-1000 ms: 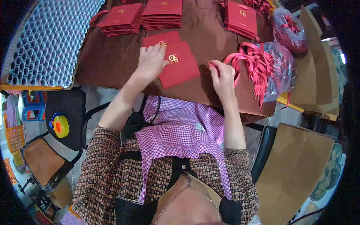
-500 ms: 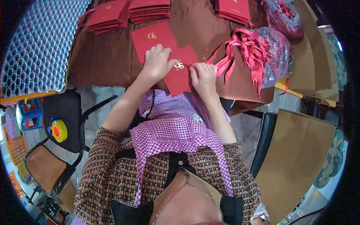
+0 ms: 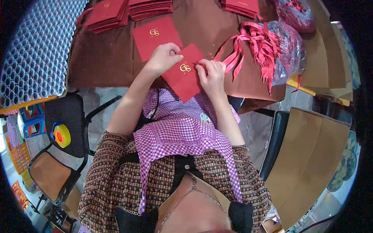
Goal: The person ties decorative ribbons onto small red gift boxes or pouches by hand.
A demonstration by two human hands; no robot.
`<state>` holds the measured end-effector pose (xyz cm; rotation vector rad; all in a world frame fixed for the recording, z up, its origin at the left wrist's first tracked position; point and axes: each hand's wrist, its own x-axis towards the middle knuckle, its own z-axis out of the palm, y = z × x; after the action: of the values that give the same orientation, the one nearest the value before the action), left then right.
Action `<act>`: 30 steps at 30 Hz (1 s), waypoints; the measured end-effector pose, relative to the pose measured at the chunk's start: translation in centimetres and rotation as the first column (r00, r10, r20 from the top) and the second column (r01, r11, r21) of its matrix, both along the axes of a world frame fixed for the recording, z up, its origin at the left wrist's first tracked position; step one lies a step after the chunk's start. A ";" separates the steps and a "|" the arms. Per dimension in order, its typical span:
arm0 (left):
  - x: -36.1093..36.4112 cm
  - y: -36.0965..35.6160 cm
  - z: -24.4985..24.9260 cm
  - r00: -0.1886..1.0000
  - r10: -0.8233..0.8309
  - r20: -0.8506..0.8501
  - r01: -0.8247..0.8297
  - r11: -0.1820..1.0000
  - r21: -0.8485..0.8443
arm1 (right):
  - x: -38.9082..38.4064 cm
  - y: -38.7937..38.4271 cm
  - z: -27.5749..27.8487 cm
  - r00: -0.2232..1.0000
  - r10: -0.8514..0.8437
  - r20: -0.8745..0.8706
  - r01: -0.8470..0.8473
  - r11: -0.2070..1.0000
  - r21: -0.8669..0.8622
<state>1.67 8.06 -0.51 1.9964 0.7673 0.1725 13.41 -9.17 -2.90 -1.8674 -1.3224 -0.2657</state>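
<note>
A flat red envelope-like paper piece [image 3: 186,83] with a gold monogram lies slanted at the table's near edge, one corner pointing towards my apron. My left hand [image 3: 165,59] is closed at its upper left edge, fingers curled and thumb pointing right. At the opposite edge, my right hand [image 3: 211,74] pinches with thumb and forefinger; whether a ribbon end is also in that pinch cannot be made out. Behind my left hand lies a second red piece [image 3: 142,44] with the same gold mark. Loose red ribbons [image 3: 254,44] spread just right of my right hand.
Stacks of red pieces [image 3: 149,11] line the far side of the brown-covered table [image 3: 105,64]. Plastic bags [image 3: 289,50] with red ribbon stand at the right. A tray of round tubes [image 3: 35,50] is at left, above a chair [image 3: 64,116] holding a tape roll [image 3: 61,136].
My left hand has gone from lying on the red piece to curling at its edge. The near piece has turned and now sits apart from the second one. My right hand has barely moved.
</note>
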 end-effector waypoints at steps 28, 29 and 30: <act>-1.5 -3.7 2.8 0.977 0.009 0.214 0.026 0.987 -0.160 | -1.8 0.7 2.1 0.992 -0.030 0.126 0.026 0.999 0.034; -1.5 -3.6 2.8 0.980 0.005 0.198 0.031 0.983 -0.179 | -1.8 0.6 2.2 0.992 -0.026 0.127 0.022 0.999 0.033; -1.6 -3.5 2.7 0.980 0.011 0.199 0.025 0.983 -0.180 | -1.9 0.5 2.3 0.991 -0.040 0.124 0.037 0.999 0.025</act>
<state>0.06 4.53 2.17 1.7780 0.6242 0.2837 11.54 -8.67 -0.63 -1.8841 -1.3617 -0.4222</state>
